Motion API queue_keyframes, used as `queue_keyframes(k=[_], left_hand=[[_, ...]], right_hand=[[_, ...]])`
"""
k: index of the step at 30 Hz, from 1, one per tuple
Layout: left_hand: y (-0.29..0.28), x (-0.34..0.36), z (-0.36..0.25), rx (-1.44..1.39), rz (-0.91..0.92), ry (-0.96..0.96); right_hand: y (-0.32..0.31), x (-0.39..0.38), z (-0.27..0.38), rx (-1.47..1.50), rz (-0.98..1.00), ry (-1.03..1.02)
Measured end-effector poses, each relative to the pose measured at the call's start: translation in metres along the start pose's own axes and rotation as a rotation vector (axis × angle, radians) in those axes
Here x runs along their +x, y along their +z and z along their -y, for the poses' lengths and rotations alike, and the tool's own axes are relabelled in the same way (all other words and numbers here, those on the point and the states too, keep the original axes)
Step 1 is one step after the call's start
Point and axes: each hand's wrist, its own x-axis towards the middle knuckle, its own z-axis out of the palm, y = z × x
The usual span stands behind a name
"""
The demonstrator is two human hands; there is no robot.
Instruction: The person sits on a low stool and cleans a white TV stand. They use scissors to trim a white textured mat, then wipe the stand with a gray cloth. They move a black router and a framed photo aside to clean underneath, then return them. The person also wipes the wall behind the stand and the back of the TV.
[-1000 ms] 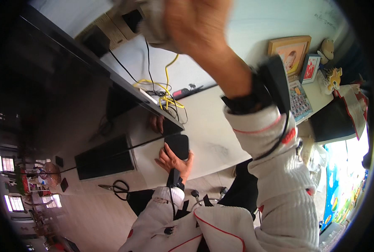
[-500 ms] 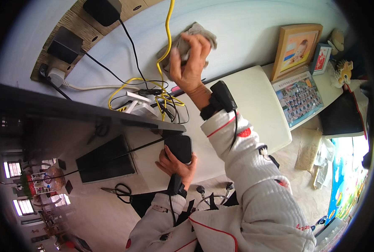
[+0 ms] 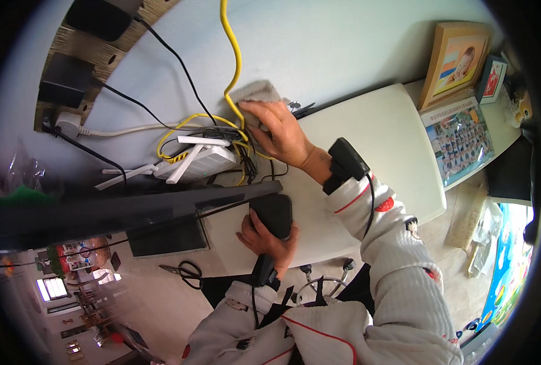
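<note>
My right hand (image 3: 282, 131) presses a grey cloth (image 3: 257, 91) against the white wall, just above the cables, with its fingers bent over it; part of the cloth is hidden under them. A yellow cable (image 3: 231, 61) runs down right beside those fingers. A white router (image 3: 197, 163) with several antennas stands left of this hand, tangled in yellow and black cables. Lower down, my left hand (image 3: 269, 243) grips a flat black box with rounded corners (image 3: 272, 216), held at the end of the dark screen's edge (image 3: 161, 204). Each wrist wears a black strapped device.
Black power adapters (image 3: 67, 79) and a white plug (image 3: 70, 123) sit on a wooden strip at upper left. Scissors (image 3: 188, 274) lie on the surface below the screen. Wooden-framed photo (image 3: 459, 64) and a group photo (image 3: 459, 140) stand at right, beyond the cream-coloured surface (image 3: 368, 152).
My right hand has slid down the wall with the cloth, toward the cables and router. My left hand keeps the black box. The view has shifted, showing more of the router.
</note>
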Motion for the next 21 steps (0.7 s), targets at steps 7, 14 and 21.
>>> queue_keyframes(k=[7,14,21], left_hand=[[0.001,-0.002,0.003,-0.027,0.028,0.012],[0.000,0.001,-0.002,0.027,0.005,0.004],[0.001,-0.003,0.004,-0.030,0.081,-0.016]], right_hand=[[-0.013,-0.034,0.013,0.029,-0.018,0.128],[-0.030,0.009,0.061,0.155,-0.316,-0.050],[-0.013,0.081,0.100,0.237,-0.316,-0.383]])
